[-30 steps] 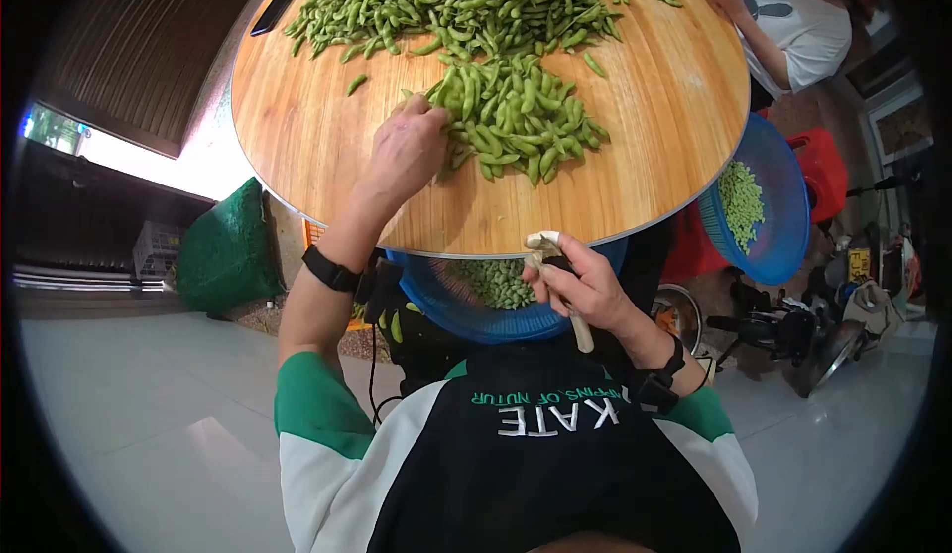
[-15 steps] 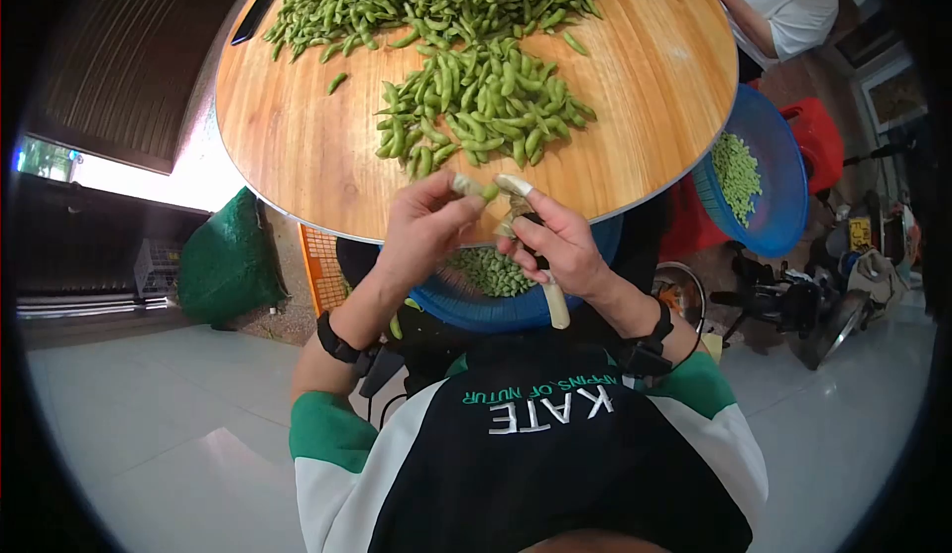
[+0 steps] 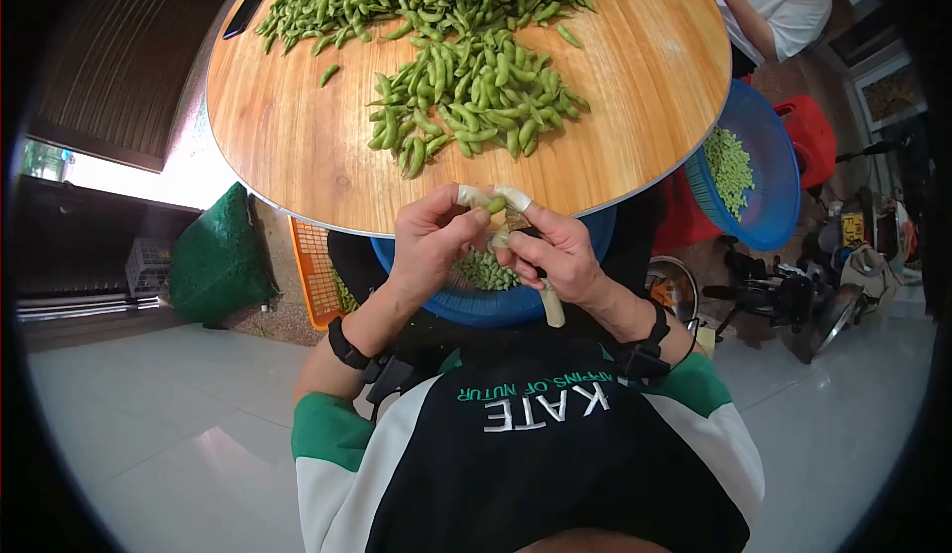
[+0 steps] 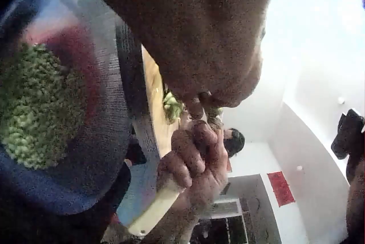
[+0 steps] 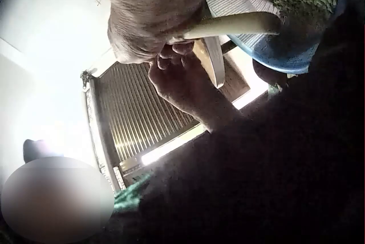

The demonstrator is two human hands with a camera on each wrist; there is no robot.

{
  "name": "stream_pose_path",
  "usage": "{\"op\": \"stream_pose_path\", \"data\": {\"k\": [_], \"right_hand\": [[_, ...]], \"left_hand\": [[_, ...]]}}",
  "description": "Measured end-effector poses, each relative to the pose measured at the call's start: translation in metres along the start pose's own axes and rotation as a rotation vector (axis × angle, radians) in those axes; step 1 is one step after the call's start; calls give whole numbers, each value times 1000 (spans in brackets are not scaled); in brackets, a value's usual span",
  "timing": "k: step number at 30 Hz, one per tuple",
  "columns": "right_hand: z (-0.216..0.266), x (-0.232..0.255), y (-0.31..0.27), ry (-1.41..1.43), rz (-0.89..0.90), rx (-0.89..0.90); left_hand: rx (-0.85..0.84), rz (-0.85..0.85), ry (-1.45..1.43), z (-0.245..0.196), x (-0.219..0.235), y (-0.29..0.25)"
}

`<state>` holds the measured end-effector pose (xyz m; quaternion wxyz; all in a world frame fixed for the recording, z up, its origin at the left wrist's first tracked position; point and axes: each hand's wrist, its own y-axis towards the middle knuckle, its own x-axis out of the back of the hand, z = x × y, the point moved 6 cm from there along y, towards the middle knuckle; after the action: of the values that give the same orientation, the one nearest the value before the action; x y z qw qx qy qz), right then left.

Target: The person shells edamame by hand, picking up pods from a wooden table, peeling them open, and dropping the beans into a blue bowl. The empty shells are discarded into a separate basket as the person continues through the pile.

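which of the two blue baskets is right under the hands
The blue basket at the table's near edge, directly below both hands, holding shelled beans. The other blue basket hangs off to the right, beside the table.

— What do I hold now?
— I see one green edamame pod (image 3: 493, 205), pinched at the tabletop (image 3: 297, 146) edge, above a blue basket (image 3: 436, 300) of shelled beans.
— And the tool?
— A pale-handled tool (image 3: 548, 300), its handle pointing down toward me.

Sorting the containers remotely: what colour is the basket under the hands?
Blue; the basket holding shelled green beans shows best in the head view.
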<state>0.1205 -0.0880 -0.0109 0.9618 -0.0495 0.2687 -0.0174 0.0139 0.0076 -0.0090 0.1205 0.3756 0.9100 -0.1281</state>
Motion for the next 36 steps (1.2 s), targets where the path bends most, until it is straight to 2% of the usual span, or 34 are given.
{"op": "stream_pose_path", "data": {"k": [1, 3, 5, 7, 8, 9, 10, 11, 12, 13, 15, 16, 17, 18, 19, 20, 22, 23, 25, 26, 28, 29, 30, 31, 32, 33, 34, 35, 36], "right_hand": [[-1, 0, 0, 0, 0, -1], [0, 3, 1, -99, -26, 46], [-1, 4, 1, -56, 6, 52], [-1, 9, -1, -14, 39, 56], [4, 11, -3, -241, 49, 147], [8, 12, -3, -466, 60, 238], [6, 14, 1, -466, 62, 234], [18, 9, 1, -737, 79, 524], [26, 1, -5, -1005, 96, 818], [26, 7, -8, -1004, 96, 814], [17, 16, -12, -1410, 113, 726], [13, 14, -13, -1410, 111, 723], [11, 20, -10, -1102, 36, 621], [13, 24, -6, -795, -32, 516], [12, 27, -8, -603, -75, 120], [10, 27, -8, -600, -75, 123], [-7, 30, -5, 148, -77, -99], [-6, 27, -5, 290, -32, -124], [-12, 29, -5, 348, -4, -165], [-15, 28, -5, 399, 25, -210], [-13, 25, -5, 422, 30, -233], [-12, 22, -6, 445, 33, -257], [-11, 20, -7, 445, 32, -257], [-10, 20, -7, 309, 1, -252], [-9, 21, -8, 175, -31, -246], [-9, 22, -10, 175, -33, -243], [-1, 26, -10, 5, -60, -130], [7, 28, -10, -166, -84, -18], [8, 26, -10, -165, -82, -21]], "left_hand": [[-57, -8, 31, -2, 0, -1], [-34, -14, 3, 3, 1, 0], [-8, -22, -26, 4, 2, 2], [186, 100, -344, 8, -7, 2], [187, 96, -348, 6, -8, 1], [279, 125, -401, 9, -13, 0], [372, 154, -454, 13, -16, -3], [373, 152, -457, 16, -15, -2], [458, 165, -521, 23, -15, -2], [542, 177, -585, 29, -17, -4], [489, 140, -500, 30, -18, -3], [433, 106, -411, 29, -18, -2], [432, 108, -411, 29, -21, -2], [308, 82, -344, 23, -20, 1], [188, 54, -275, 17, -19, 2], [188, 54, -271, 17, -22, -1], [-40, 52, -300, 1, -26, -2], [-40, 55, -295, 1, -23, -1], [8, 169, -156, 5, -20, -2], [10, 170, -156, 7, -20, -1], [-228, 187, 190, -4, -22, 0], [-228, 186, 190, -4, -19, 1], [-353, 205, 360, -11, -18, 0], [-476, 223, 530, -15, -19, -2], [-475, 226, 530, -11, -22, -1], [-411, 149, 309, -5, -20, 3], [-345, 72, 89, -1, -15, 6], [-349, 70, 88, -2, -14, 5], [-183, 70, 52, 4, -12, 4]]}}
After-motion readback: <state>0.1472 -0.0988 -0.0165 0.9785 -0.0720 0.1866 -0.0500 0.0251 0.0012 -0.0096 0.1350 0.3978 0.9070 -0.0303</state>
